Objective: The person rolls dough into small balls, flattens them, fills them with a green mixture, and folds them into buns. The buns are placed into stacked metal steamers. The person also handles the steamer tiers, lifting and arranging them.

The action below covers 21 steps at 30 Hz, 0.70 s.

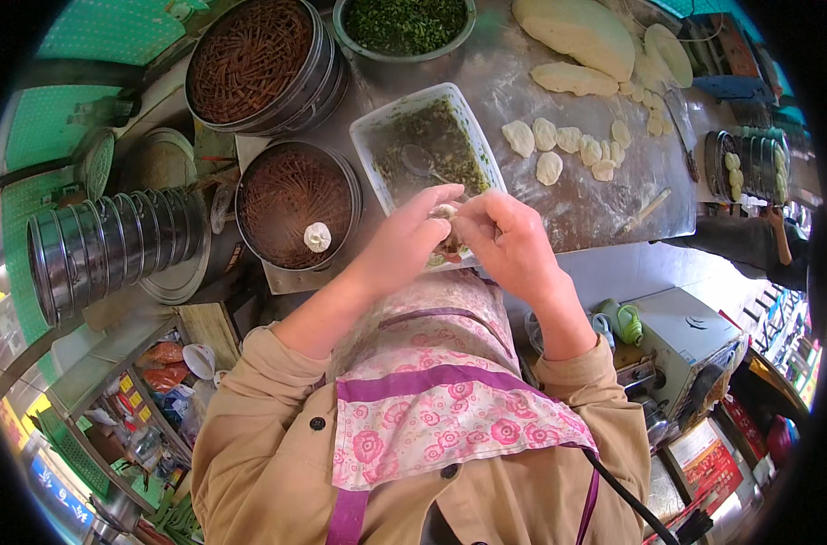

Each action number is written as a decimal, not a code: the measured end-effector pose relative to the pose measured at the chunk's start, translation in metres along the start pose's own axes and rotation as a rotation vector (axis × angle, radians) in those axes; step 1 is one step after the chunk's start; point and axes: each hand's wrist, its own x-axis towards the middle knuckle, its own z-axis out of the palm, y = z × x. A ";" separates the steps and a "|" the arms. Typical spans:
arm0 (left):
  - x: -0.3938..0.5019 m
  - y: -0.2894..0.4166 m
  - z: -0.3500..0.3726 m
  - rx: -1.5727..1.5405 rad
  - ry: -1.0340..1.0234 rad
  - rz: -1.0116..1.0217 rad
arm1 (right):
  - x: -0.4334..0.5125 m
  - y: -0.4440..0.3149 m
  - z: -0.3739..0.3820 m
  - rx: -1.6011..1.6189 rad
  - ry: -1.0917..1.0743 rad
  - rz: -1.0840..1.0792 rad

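Observation:
Over the near end of a white rectangular tub [478,129] of green filling [434,143], my left hand [413,228] cups a small dough bun [446,212]. The fingers of my right hand [505,235] pinch the dough's edge from the other side. Both hands hide most of the bun. A metal spoon [419,160] rests in the filling. To the left, one pleated bun [317,237] sits near the right rim of a round steamer [250,235] with a woven base. Several flattened dough wrappers [548,168] lie on the floured worktop [563,211] to the right.
A rolling pin [645,211] lies near the worktop's right edge, with a knife [681,126] beyond it. Large dough [577,34] lies at the back. A bowl of chopped greens [405,27] and stacked steamers [250,61] stand behind. Another person's arm [780,235] shows far right.

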 end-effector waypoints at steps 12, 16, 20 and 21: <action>-0.012 -0.007 0.006 -0.279 0.159 -0.087 | -0.001 -0.005 0.008 0.096 0.006 0.029; -0.015 -0.007 0.007 -0.077 0.174 -0.029 | -0.001 -0.008 0.007 0.036 0.002 -0.053; -0.014 -0.001 0.005 -0.024 0.088 -0.021 | -0.001 -0.013 0.009 0.024 0.021 -0.054; -0.013 0.001 0.002 -0.067 0.050 -0.028 | -0.001 -0.011 0.008 -0.001 -0.003 -0.094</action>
